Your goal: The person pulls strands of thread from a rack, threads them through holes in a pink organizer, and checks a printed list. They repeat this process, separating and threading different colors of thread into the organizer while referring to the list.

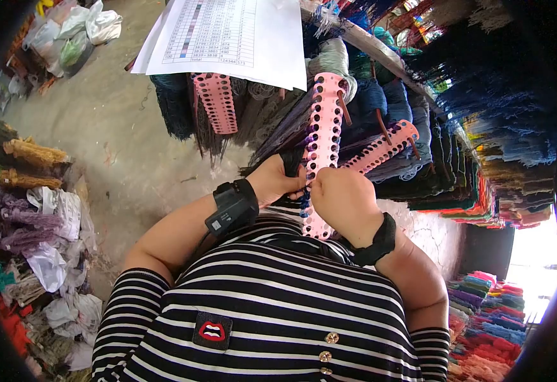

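Note:
A long pink strip with rows of holes runs down in front of my chest, with dark thread through holes along its left edge. On its left side my left hand has its fingers curled round dark strands, thumb close to the strip's edge. My right hand is closed over the strip's lower part, its fingertips pressed together near the left hand's; what they pinch is too small to make out. A second pink strip slants behind on the right, and a third hangs beneath the printed sheets.
Yarn skeins hang from a wooden rail at the upper right. Plastic bags lie on the floor at the upper left. Yarn bundles line the left side, and coloured stacks stand at the lower right.

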A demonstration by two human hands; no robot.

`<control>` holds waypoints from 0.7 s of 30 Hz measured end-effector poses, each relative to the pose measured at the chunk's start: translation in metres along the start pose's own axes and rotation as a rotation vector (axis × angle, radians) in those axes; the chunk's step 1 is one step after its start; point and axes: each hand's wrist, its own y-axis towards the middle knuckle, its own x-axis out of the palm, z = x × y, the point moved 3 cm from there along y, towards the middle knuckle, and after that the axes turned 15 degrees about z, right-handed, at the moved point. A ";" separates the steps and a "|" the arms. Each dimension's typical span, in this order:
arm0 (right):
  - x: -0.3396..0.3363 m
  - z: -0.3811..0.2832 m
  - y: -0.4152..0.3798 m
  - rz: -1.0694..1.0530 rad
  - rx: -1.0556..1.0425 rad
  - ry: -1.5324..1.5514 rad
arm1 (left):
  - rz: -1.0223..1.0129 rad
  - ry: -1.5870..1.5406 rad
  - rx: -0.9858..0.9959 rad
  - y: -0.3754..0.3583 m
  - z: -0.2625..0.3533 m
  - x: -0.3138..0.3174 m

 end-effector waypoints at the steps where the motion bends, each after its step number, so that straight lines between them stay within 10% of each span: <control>1: 0.001 0.002 0.000 -0.003 0.003 0.039 | 0.008 0.030 0.025 0.000 0.001 0.001; 21: 0.013 0.032 -0.002 -0.055 0.212 0.520 | 0.039 -0.027 -0.001 -0.002 -0.004 -0.002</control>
